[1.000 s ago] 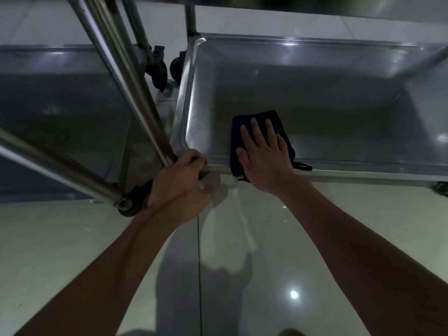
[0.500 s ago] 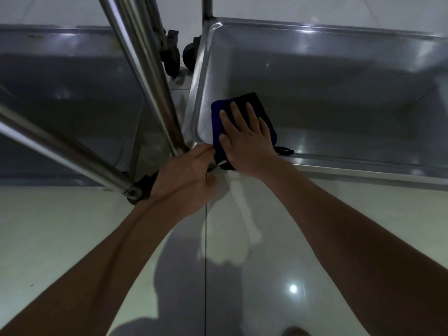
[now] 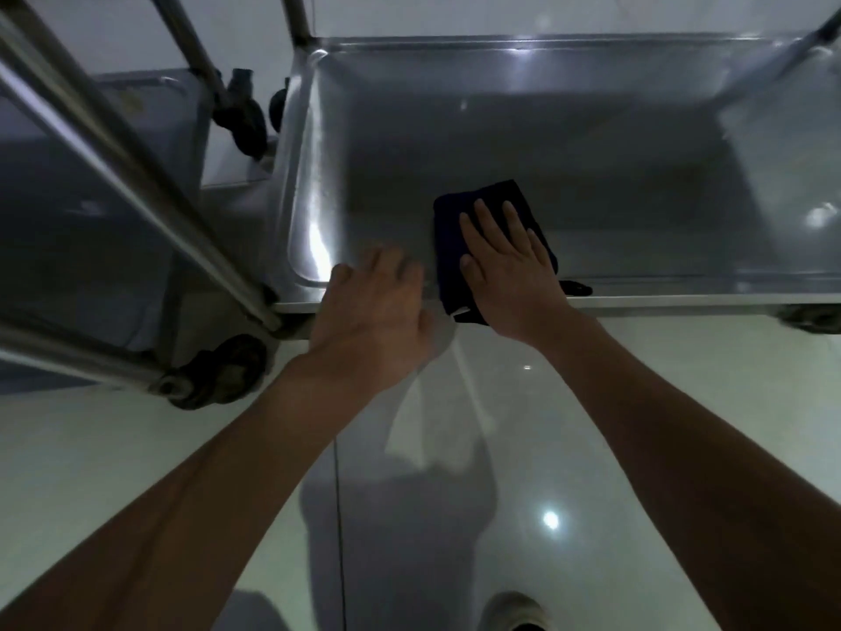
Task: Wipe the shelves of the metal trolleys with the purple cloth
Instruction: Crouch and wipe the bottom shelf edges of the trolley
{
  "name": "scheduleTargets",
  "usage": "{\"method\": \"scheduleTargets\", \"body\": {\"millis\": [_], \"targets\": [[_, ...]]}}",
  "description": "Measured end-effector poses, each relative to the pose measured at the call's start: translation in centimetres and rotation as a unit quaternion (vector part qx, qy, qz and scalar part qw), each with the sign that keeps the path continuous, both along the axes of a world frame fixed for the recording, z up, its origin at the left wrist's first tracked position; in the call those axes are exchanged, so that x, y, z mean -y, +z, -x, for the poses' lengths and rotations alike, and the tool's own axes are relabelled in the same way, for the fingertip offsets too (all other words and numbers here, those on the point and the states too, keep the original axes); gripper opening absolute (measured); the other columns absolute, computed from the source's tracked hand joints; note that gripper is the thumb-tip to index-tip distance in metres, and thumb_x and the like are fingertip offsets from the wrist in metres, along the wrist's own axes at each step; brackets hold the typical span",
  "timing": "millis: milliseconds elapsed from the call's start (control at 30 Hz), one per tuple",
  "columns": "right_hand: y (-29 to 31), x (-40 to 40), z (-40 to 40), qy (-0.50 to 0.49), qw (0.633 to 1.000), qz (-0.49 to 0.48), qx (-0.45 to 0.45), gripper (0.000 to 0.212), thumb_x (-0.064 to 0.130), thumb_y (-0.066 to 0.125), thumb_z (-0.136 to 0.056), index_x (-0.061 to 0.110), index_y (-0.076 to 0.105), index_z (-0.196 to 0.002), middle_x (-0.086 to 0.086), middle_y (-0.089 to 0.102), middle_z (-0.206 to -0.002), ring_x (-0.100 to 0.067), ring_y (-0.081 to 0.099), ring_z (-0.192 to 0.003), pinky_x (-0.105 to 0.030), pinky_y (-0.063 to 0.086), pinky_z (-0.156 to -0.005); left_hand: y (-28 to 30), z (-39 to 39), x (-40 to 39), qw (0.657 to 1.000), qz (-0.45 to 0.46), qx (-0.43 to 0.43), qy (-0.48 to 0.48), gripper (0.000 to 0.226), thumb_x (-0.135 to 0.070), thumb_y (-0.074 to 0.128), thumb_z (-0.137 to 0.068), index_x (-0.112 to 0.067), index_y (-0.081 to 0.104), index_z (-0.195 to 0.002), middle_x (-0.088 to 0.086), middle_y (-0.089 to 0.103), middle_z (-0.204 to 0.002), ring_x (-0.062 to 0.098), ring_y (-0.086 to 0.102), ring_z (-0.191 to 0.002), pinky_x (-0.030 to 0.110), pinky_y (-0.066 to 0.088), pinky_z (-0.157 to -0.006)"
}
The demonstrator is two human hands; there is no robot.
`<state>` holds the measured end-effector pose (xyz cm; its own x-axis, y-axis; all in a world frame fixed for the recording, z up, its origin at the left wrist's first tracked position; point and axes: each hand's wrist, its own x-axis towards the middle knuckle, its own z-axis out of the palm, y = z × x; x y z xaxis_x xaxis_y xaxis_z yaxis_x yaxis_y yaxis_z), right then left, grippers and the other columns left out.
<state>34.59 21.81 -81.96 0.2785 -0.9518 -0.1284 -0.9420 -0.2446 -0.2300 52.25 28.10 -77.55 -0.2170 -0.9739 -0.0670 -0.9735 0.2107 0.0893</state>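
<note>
The metal trolley's bottom shelf (image 3: pixel 591 143) is a shallow steel tray with a raised rim, its long axis running left to right across the upper half of the view, with the near rim just beyond the wrists. An upright post (image 3: pixel 298 15) rises from its far-left corner. To its left stands a second trolley (image 3: pixel 91 211), its lower shelf dim, with slanting steel tubes (image 3: pixel 127 161) crossing in front and a black caster (image 3: pixel 223 371) on the pale glossy floor (image 3: pixel 136 448).

Both forearms reach forward and down from the bottom corners. The right hand (image 3: pixel 507 261) lies palm-down with fingers straight and slightly spread, pressing the purple cloth (image 3: pixel 496 193) flat on the shelf near the front rim. The cloth is folded into a rough rectangle, its long axis running front to back and angled slightly left; its near end hangs over the rim. The left hand (image 3: pixel 377 307) sits at the front rim just left of the cloth, blurred, fingers loosely bent; I cannot tell whether it grips the rim.
</note>
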Motion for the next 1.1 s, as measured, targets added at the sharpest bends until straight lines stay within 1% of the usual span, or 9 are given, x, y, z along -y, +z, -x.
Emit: {"method": "scheduleTargets", "body": {"millis": [67,200,300,433,533,633,733,833,1100], "targets": [[0.2,-0.1,2.5,-0.012,1.000,0.004,0.000,0.056,0.038,0.020,-0.109,0.026,0.006,-0.162,0.006,-0.005,-0.169,-0.022,-0.012,-0.155,-0.043,0.002,-0.124,0.2,3.2,1.0,0.999,-0.033,-0.024,-0.024,0.037,-0.038,0.044,-0.095,-0.017,0.055,-0.124,0.003,0.051,-0.129,0.024,0.049,-0.118,0.038,0.038,-0.094],[0.3,-0.1,7.7,-0.044,0.999,0.009,-0.005,0.056,0.036,0.021,-0.109,0.025,0.007,-0.162,0.005,-0.003,-0.169,-0.022,-0.010,-0.155,-0.043,0.005,-0.125,-0.5,6.8,1.8,0.995,-0.098,-0.011,0.005,0.033,-0.032,0.045,-0.097,-0.012,0.058,-0.119,0.011,0.051,-0.124,0.030,0.051,-0.114,0.041,0.047,-0.095],[0.1,-0.1,11.0,-0.067,0.997,0.006,-0.028,0.056,0.036,0.019,-0.108,0.023,0.004,-0.161,0.003,-0.004,-0.169,-0.024,-0.012,-0.155,-0.044,0.005,-0.126,-0.9,7.5,1.7,0.996,-0.079,0.013,0.027,0.040,-0.033,0.048,-0.094,-0.007,0.052,-0.124,0.016,0.051,-0.122,0.034,0.054,-0.111,0.044,0.048,-0.091],[0.3,-0.1,14.8,-0.098,0.993,-0.011,-0.060,0.057,0.034,0.016,-0.109,0.021,-0.001,-0.161,0.001,-0.008,-0.169,-0.025,-0.016,-0.154,-0.045,0.003,-0.126,-1.5,7.5,1.9,0.997,-0.060,0.040,0.029,0.047,-0.037,0.050,-0.091,-0.009,0.051,-0.129,0.014,0.050,-0.127,0.034,0.053,-0.114,0.045,0.050,-0.088],[0.8,0.5,17.8,-0.119,0.989,-0.020,-0.090,0.057,0.032,0.015,-0.109,0.017,-0.001,-0.161,0.000,-0.008,-0.169,-0.024,-0.015,-0.154,-0.045,0.004,-0.125,-1.8,7.1,1.9,0.998,-0.033,0.040,0.023,0.041,-0.035,0.053,-0.088,-0.009,0.058,-0.119,0.013,0.054,-0.120,0.035,0.057,-0.105,0.044,0.051,-0.081],[1.0,1.1,19.9,-0.141,0.983,-0.032,-0.115,0.056,0.032,0.015,-0.109,0.013,0.007,-0.161,-0.003,-0.007,-0.169,-0.026,-0.013,-0.155,-0.046,0.003,-0.125,-2.3,6.4,1.5,1.000,-0.009,0.015,-0.004,0.033,-0.029,0.062,-0.083,-0.008,0.064,-0.108,0.013,0.057,-0.116,0.035,0.058,-0.100,0.045,0.052,-0.078],[0.9,1.1,19.4,-0.159,0.981,-0.030,-0.104,0.056,0.034,0.019,-0.108,0.015,0.014,-0.160,-0.003,-0.007,-0.169,-0.028,-0.012,-0.155,-0.049,0.003,-0.125,-2.7,5.5,1.1,0.999,-0.012,-0.034,-0.013,0.042,-0.026,0.068,-0.080,-0.007,0.064,-0.118,0.009,0.058,-0.126,0.035,0.056,-0.118,0.049,0.052,-0.090],[0.8,0.7,17.6,-0.192,0.979,-0.020,-0.061,0.058,0.038,0.019,-0.107,0.024,0.002,-0.162,0.000,-0.006,-0.169,-0.027,-0.012,-0.155,-0.049,0.004,-0.125,-2.9,5.1,1.1,0.998,-0.030,-0.043,-0.020,0.053,-0.029,0.068,-0.081,-0.009,0.061,-0.129,0.006,0.055,-0.136,0.032,0.048,-0.133,0.050,0.049,-0.100],[0.2,0.5,10.0,-0.144,0.989,-0.013,-0.033,0.060,0.042,0.022,-0.106,0.028,0.000,-0.161,0.002,-0.008,-0.169,-0.027,-0.011,-0.155,-0.049,0.004,-0.123,-1.8,4.8,1.3,0.997,-0.073,-0.004,-0.037,0.064,-0.042,0.059,-0.085,-0.019,0.048,-0.144,-0.003,0.043,-0.148,0.026,0.033,-0.142,0.047,0.039,-0.109]]}}
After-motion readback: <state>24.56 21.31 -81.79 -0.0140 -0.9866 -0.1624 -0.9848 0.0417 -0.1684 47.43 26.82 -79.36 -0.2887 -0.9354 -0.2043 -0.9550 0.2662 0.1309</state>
